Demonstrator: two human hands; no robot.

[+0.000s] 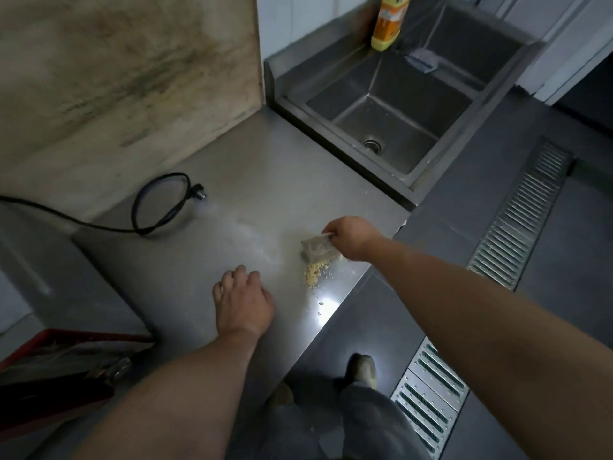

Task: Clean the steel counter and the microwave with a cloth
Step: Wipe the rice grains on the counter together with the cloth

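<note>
Nearest, the left hand (243,302) rests flat on the steel worktop (252,180), fingers spread and holding nothing. Just beyond, the right hand (353,237) has its fingers clamped on one cloth (316,249), touching one pile of crumbs (313,275) near the front edge. The step looks like gathering crumbs; next they probably need sweeping off the edge. Farther off: one power cord (156,207), one sink (381,127), one yellow bottle (389,23).

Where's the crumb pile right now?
Head view: crumb pile lies near the steel counter's front edge, just below the cloth held by the right hand.
</note>
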